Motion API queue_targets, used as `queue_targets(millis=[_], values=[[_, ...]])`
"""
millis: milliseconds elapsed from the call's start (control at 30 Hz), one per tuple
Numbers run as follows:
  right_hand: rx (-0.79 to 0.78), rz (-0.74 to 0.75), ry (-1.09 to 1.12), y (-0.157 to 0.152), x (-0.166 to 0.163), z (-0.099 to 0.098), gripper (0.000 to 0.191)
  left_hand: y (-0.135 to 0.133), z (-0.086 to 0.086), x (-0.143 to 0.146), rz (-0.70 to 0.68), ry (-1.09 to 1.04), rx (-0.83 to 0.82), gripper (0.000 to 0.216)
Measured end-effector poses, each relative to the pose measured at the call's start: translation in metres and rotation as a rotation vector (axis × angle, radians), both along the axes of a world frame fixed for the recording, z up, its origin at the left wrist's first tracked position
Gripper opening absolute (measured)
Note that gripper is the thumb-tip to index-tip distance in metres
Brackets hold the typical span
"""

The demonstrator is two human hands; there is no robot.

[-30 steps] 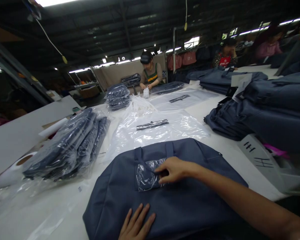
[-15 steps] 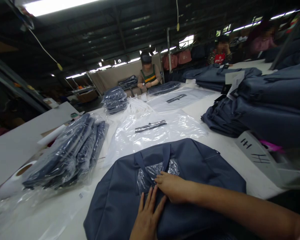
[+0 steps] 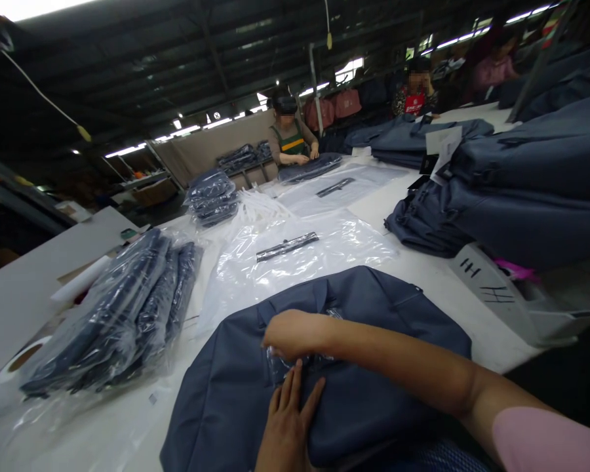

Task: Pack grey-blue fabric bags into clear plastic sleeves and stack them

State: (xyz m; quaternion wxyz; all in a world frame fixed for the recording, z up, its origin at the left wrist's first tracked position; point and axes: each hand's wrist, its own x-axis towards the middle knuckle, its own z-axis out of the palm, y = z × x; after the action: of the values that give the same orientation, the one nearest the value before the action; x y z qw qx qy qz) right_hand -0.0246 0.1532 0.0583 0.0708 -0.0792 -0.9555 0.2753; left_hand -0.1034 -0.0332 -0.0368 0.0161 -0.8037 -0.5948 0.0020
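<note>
My left hand [image 3: 288, 426] lay flat on the one dark blue bag [image 3: 383, 314], fingers straight and slightly spread, pointing away from me. My right hand [image 3: 292, 333] reached across, knuckles up, curled over the plastic wrap [image 3: 302, 362] at the bag's middle; I could not tell whether it pinched anything. The bag lay on the white table [image 3: 423, 278] just before me. Beyond, I counted two piles of packed bags [image 3: 113, 314] and two clear sheets [image 3: 334, 252].

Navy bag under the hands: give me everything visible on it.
The bag is dark blue fabric, wide and soft, lying flat near the front edge of the white table. Handle straps lie folded down on its upper middle, with crinkled clear plastic wrap there. The left hand lies flat and open on it; the right hand curls over the wrap, grip unclear.
</note>
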Motion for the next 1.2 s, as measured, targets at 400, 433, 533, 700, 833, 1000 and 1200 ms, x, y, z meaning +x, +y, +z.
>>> queue_targets(millis=[400,433,533,700,833,1000,1200], values=[[-1.329,-0.421,0.618,-0.024,-0.045,-0.096,0.035,0.025,0.068,-0.032,-0.077,-0.338,-0.297,0.053],[-1.252,-0.412,0.590,-0.027,-0.045,-0.093,0.033,0.039,0.088,-0.041,0.029,-0.494,-0.370,0.043],[-0.955,-0.379,0.487,-0.038,-0.044,-0.082,0.031,0.099,0.127,-0.069,0.384,-0.699,-0.167,0.029],[-0.491,-0.291,0.287,-0.051,-0.040,-0.073,0.028,0.220,0.088,-0.111,0.314,-0.532,-0.130,0.026],[-0.339,-0.204,0.163,-0.050,-0.043,-0.079,0.030,0.282,0.033,-0.129,0.217,-0.470,-0.239,0.031],[-0.401,-0.191,0.125,-0.046,-0.055,-0.088,0.032,0.309,0.004,-0.140,0.192,-0.472,-0.347,0.034],[-0.452,-0.188,0.094,-0.046,-0.056,-0.086,0.034,0.319,0.012,-0.148,0.196,-0.479,-0.354,0.034]])
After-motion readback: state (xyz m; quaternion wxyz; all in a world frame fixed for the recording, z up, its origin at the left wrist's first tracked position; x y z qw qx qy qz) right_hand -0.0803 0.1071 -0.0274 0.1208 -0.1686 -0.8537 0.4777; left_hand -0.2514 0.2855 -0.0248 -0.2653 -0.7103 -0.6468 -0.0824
